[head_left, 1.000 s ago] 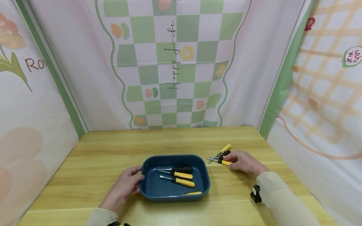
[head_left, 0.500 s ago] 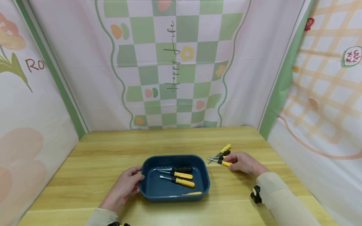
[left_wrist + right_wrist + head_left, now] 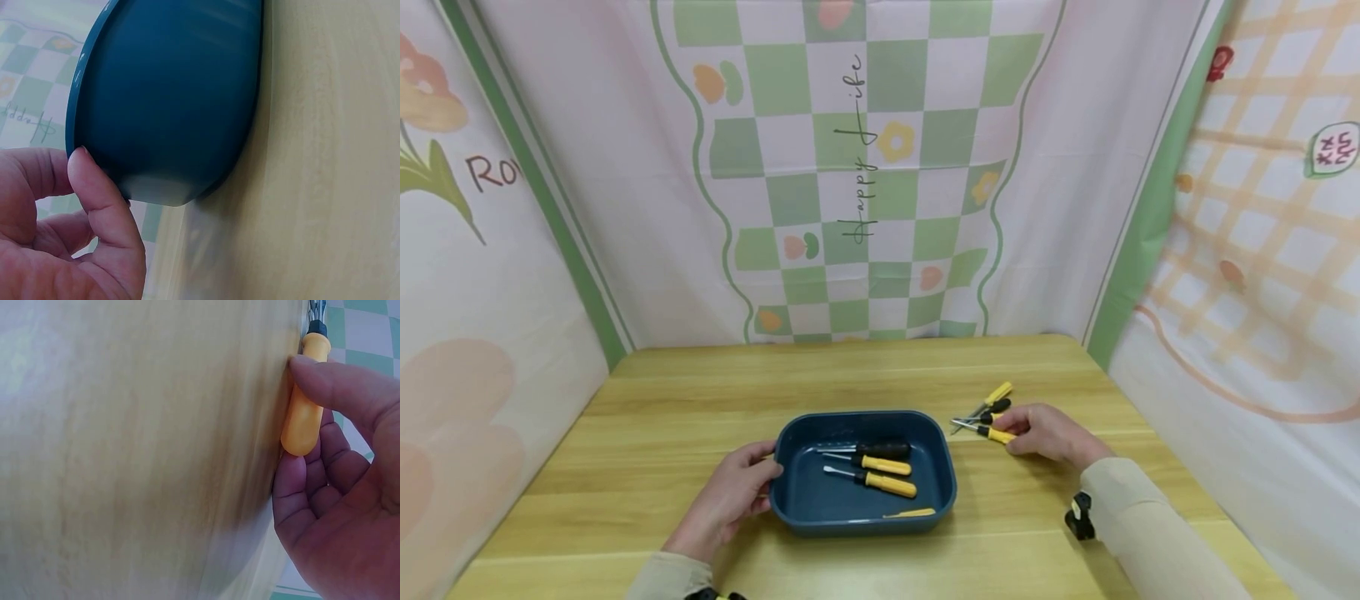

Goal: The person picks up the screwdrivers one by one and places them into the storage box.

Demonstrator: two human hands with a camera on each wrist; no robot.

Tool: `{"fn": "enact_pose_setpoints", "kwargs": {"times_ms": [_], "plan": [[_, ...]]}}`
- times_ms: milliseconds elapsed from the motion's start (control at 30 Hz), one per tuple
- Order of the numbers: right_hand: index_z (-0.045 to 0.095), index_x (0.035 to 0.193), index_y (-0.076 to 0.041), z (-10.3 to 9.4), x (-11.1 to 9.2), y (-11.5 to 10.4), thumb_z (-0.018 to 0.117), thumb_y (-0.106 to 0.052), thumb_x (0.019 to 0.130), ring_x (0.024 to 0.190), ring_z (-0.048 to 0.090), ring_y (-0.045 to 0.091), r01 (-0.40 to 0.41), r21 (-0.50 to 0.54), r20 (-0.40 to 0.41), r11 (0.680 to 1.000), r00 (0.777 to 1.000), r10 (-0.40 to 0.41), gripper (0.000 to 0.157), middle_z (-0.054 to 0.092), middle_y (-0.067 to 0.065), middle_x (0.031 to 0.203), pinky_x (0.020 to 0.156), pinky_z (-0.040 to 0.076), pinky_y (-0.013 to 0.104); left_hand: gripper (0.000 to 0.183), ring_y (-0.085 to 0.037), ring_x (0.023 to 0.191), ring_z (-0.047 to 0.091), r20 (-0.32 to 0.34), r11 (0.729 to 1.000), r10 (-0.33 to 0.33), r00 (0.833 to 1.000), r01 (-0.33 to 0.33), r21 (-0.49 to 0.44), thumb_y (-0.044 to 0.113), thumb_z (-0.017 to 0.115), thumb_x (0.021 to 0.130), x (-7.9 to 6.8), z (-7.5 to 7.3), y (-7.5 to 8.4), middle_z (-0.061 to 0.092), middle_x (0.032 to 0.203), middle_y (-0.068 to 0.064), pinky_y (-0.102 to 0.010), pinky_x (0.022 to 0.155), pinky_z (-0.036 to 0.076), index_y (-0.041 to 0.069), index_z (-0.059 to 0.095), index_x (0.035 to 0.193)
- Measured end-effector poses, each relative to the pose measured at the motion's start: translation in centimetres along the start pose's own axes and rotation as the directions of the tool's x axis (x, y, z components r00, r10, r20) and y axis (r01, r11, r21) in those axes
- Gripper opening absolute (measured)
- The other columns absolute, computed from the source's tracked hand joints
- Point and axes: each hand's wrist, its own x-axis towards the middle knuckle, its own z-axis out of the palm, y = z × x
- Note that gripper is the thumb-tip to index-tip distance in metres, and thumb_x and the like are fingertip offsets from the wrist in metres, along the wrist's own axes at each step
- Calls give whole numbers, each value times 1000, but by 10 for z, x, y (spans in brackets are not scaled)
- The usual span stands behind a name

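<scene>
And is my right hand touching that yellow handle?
Touching. The right wrist view shows your right hand with its thumb laid over the yellow handle.

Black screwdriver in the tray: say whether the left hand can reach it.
Likely yes, if the left hand lets go of the tray; nothing covers the black screwdriver.

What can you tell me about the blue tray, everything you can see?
The blue tray is a dark rectangle with rounded corners and raised walls; its smooth, glossy surface looks like plastic. It stands open side up on the wooden table, long sides running left to right. The left hand grips its left edge. Inside lie a black-handled screwdriver, two yellow-handled screwdrivers and, by the near wall, a small yellow tool.
</scene>
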Motion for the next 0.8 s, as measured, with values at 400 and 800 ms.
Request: {"fn": "enact_pose_setpoints", "kwargs": {"times_ms": [400,800], "plan": [[75,116,-1,1,-5,-3,81,-5,86,94,59,20,4,33,14,999,1000,-5,32,72,8,109,79,50,22,52,-16,70,56,2,1000,5,1000,-5,-5,6,61,95,1,-1,-2,60,104,-10,-20,51,49,-3,55,146],[73,121,1,-1,-7,-5,80,-9,89,98,60,19,8,62,16,998,1000,-9,35,73,11,113,80,50,21,51,-16,69,56,1,1000,4,1000,-4,-2,6,61,96,2,-1,-3,60,105,-11,-20,50,48,-4,54,146]]}}
